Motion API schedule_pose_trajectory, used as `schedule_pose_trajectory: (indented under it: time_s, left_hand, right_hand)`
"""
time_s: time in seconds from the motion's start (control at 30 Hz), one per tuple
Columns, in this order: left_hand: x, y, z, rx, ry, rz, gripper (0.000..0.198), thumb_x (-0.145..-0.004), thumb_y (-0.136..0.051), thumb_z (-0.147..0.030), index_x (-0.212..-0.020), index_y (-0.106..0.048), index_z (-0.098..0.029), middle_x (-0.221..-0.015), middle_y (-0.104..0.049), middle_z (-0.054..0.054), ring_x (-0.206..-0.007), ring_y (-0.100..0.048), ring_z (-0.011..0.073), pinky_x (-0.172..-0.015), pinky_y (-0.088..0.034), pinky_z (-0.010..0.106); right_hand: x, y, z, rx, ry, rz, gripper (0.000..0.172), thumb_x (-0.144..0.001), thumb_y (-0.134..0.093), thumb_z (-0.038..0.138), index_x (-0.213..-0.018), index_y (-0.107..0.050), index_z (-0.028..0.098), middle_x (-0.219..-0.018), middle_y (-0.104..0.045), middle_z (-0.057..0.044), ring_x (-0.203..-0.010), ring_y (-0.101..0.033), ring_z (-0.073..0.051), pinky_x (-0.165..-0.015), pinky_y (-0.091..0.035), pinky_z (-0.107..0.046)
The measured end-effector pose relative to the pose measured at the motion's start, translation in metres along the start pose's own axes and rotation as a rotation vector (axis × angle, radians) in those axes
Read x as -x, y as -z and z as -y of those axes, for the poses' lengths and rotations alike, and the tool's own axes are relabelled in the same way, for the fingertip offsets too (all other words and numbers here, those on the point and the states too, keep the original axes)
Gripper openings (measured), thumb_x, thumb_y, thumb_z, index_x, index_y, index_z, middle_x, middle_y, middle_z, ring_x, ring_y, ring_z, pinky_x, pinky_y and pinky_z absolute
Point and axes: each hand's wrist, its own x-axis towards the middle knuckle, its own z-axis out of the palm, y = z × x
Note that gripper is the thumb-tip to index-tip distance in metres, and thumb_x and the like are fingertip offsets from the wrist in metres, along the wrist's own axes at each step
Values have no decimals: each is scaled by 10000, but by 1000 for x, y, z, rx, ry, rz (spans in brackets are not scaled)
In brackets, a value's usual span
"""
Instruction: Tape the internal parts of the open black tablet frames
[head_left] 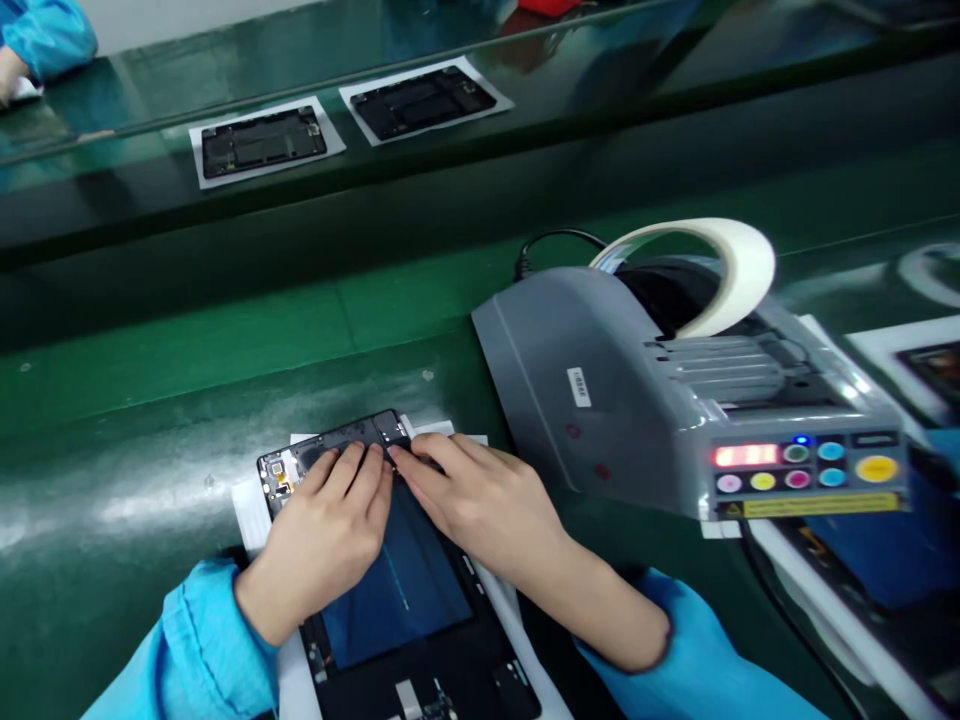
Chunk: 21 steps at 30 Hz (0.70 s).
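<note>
A black tablet frame (390,590) lies flat on a white paper sheet (251,515), with a dark blue panel in its middle. Its far end shows a small gold-coloured part (281,478). My left hand (322,530) rests on the far part of the frame, with its fingers curled down on the black surface. My right hand (465,495) comes in from the right, its fingertips pressed to the same area beside my left fingertips. Anything small under those fingertips is hidden from me.
A grey electronic tape dispenser (592,390) with a white tape roll (720,270) stands just right of my right hand. Two black frames on white sheets (262,142) lie on a raised shelf. A co-worker's blue sleeve (49,35) shows at top left.
</note>
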Motion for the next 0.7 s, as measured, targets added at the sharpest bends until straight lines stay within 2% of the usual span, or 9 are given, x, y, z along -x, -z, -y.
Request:
schedule_pose_trajectory:
  time_s: [0.2, 0.27, 0.33, 0.43, 0.5, 0.57, 0.63, 0.67, 0.7]
  left_hand:
    - [0, 0, 0, 3, 9, -9, 376, -943, -370, -120, -1180, -653, -49, -1190, -717, 117, -1117, -649, 254, -958, -517, 371]
    - [1, 0, 0, 10, 12, -13, 368, -942, -378, -122, -1175, -655, -54, -1192, -717, 113, -1115, -651, 255, -950, -521, 373]
    - [2, -2, 0, 17, 15, -11, 357, -940, -395, -128, -1177, -652, -55, -1207, -711, 114, -1123, -648, 257, -952, -523, 378]
    - [-1, -4, 0, 22, 20, 8, 349, -936, -428, -143, -1201, -634, -46, -1237, -694, 128, -1140, -639, 267, -966, -519, 394]
    - [-4, -3, -1, 23, 17, 22, 348, -933, -445, -142, -1216, -622, -45, -1250, -686, 133, -1145, -635, 275, -973, -515, 406]
    - [-1, 3, -1, 24, 10, 6, 340, -930, -455, -131, -1218, -616, -55, -1257, -680, 134, -1153, -627, 285, -982, -507, 424]
    - [13, 16, 1, 50, 67, -61, 278, -935, -483, -153, -1152, -641, -80, -1197, -700, 134, -1116, -639, 287, -957, -512, 422]
    - [25, 23, 4, 73, 134, -96, 234, -938, -509, -182, -1101, -655, -99, -1149, -712, 131, -1079, -651, 283, -924, -520, 408]
    - [39, 31, 8, 123, 273, -140, 176, -935, -555, -250, -979, -669, -123, -1008, -731, 113, -958, -678, 255, -844, -536, 362]
  right_hand:
    - [-12, 11, 9, 110, 60, 164, 169, -804, -578, 21, -860, -716, 101, -761, -594, -58, -669, -524, -204, -563, -383, -335]
    - [-13, 13, 13, 120, 74, 201, 137, -810, -598, 46, -849, -712, 110, -771, -593, -64, -687, -524, -211, -584, -399, -344]
    - [-10, 12, 17, 127, 58, 219, 128, -839, -646, 140, -936, -716, 94, -815, -608, -77, -728, -526, -228, -643, -439, -373]
    - [3, 11, 22, 111, -4, 218, 493, -830, -720, 316, -1193, -640, -7, -992, -650, -133, -890, -537, -290, -836, -469, -468]
    - [16, 13, 22, 60, -24, 210, 606, -850, -697, 364, -1303, -564, -16, -1196, -634, -156, -1083, -505, -353, -954, -424, -529]
    - [32, 17, 20, -47, -24, 191, 492, -932, -586, 357, -1317, -562, 53, -1369, -560, -131, -1246, -428, -375, -1008, -388, -547]
    - [46, 21, 17, -185, -57, 142, 359, -997, -471, 308, -1265, -587, 98, -1401, -534, -121, -1272, -430, -335, -1002, -407, -498]
    - [52, 23, 16, -240, -95, 107, 333, -1011, -445, 287, -1245, -590, 100, -1358, -559, -131, -1233, -465, -308, -977, -428, -461]
    - [57, 24, 16, -278, -139, 74, 316, -1016, -440, 273, -1231, -590, 96, -1293, -592, -138, -1177, -501, -284, -942, -445, -430]
